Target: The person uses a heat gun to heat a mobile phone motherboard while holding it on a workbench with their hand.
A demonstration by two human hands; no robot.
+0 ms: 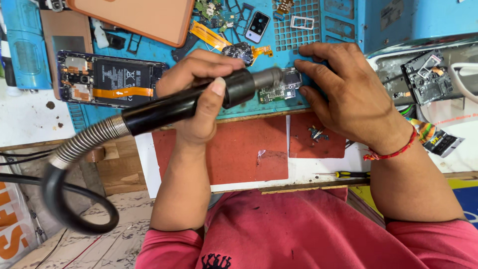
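Blue silicone repair matting [343, 22] covers the back of a cluttered workbench, with two red pads [239, 149] laid on the white top nearer the person, who wears a pink shirt [308, 234]. Largest of the tools is a hot-air rework handle [199, 102], black-bodied with a metal nozzle and a coiled steel sleeve running into a black hose that loops off the left edge. The left hand [199, 94] is wrapped fully around this handle, fingers closed and thumb lying across the barrel, which seems meant to keep the nozzle steady and aimed at the work. That work is one small green circuit board [281, 87], lying on the blue mat at the nozzle's mouth. The right hand [343, 94], with a red thread around its wrist, rests beside it, fingertips curled down and pressing the board's right edge, apparently pinning it so the air cannot shift it; it grasps nothing. One opened phone [107, 79], battery and orange flex exposed, lies well to the left. One camera module [258, 26] sits behind, and one yellow-handled screwdriver [348, 174] lies at the bench's front edge.
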